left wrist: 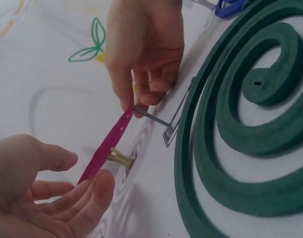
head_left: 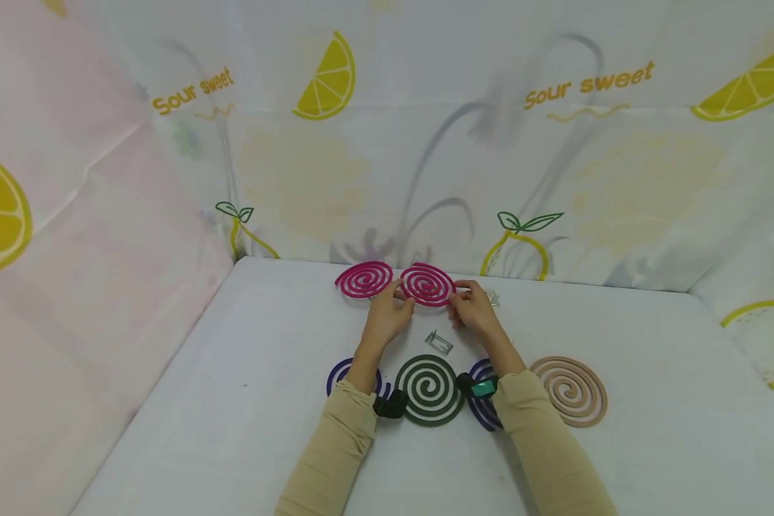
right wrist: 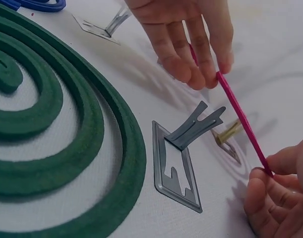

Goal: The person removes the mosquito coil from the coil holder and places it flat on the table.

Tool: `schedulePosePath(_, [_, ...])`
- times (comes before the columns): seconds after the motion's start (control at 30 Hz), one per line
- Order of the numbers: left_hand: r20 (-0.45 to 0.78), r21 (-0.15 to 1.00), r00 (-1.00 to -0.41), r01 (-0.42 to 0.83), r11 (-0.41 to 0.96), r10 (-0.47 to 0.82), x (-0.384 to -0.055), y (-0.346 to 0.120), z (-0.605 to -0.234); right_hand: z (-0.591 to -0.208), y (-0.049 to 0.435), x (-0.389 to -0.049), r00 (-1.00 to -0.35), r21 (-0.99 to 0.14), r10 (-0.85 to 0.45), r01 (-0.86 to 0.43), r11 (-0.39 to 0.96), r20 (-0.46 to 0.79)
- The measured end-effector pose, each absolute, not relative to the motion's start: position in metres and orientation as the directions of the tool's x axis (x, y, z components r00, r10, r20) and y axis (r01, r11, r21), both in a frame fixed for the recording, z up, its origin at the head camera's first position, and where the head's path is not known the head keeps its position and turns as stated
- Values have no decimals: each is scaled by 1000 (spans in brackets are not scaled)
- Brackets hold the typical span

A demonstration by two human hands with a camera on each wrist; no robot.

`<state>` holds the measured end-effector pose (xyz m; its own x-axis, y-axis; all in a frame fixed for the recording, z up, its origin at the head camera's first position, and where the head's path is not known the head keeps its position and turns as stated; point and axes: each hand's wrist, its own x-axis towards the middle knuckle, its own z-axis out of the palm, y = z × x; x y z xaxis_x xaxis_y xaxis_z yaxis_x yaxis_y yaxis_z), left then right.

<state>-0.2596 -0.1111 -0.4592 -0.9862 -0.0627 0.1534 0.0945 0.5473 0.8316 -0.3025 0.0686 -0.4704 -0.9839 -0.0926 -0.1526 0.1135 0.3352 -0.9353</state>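
Observation:
Both hands hold a pink mosquito coil (head_left: 428,285) by its opposite edges, just above the far part of the table. The left hand (head_left: 389,315) pinches its left edge, and the right hand (head_left: 474,309) pinches the right one. In the wrist views the coil (right wrist: 240,116) shows nearly edge-on, with a gold metal stand (right wrist: 228,133) close to it. Left of the hands is a second pink mosquito coil (head_left: 364,279). A grey metal stand (head_left: 439,342) with an upright forked prong lies nearer, between the forearms.
Nearer the body lie a green mosquito coil (head_left: 430,390), a blue one (head_left: 340,369) partly under the left arm, another blue one (head_left: 484,412) partly under the right, and a tan one (head_left: 569,392). Another metal stand (head_left: 493,298) is right of the right hand. Lemon-printed cloth walls (head_left: 387,165) enclose the table.

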Motion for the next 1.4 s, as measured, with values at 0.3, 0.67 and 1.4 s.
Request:
schedulePosePath(0.3, [133,852,-988,76,519,-74,-258,-113,-456,-470,68,-302,-990,-940,-87,80,331,-115])
schedulePosePath(0.67, [103,913,-990,58,405,-92,-260,-113,-452,-466,69,-298,-995,-943,-64,54,327,-79])
schedulePosePath(1.4, [144,893,-972,209,399,187,-257,-125,-425,-438,97,-261,-996,-954,-88,-26,299,-1])
